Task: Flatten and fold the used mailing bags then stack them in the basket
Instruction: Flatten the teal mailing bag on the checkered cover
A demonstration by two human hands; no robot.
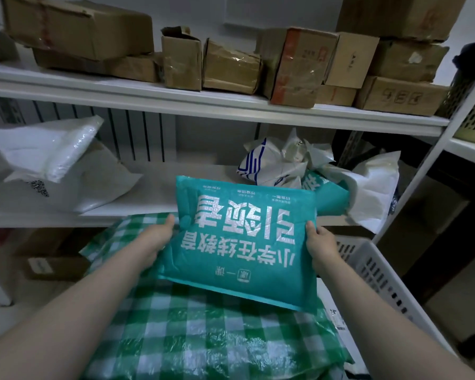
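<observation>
Above the green checked bag [203,338] in the basket [381,272], the left hand [154,242] and right hand [322,248] grip the teal mailing bag [244,237] by its sides. It should go down level, edges squared. Crumpled bags [283,163] lie on the shelf [154,187] beyond.

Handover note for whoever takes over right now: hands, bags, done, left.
Left hand and right hand each grip a side edge of the teal mailing bag, held flat above the white basket.
Done: green-checked bag already lies in the basket.
Left: set the teal bag down; crumpled bags and white bags on the middle shelf look unfolded.
</observation>
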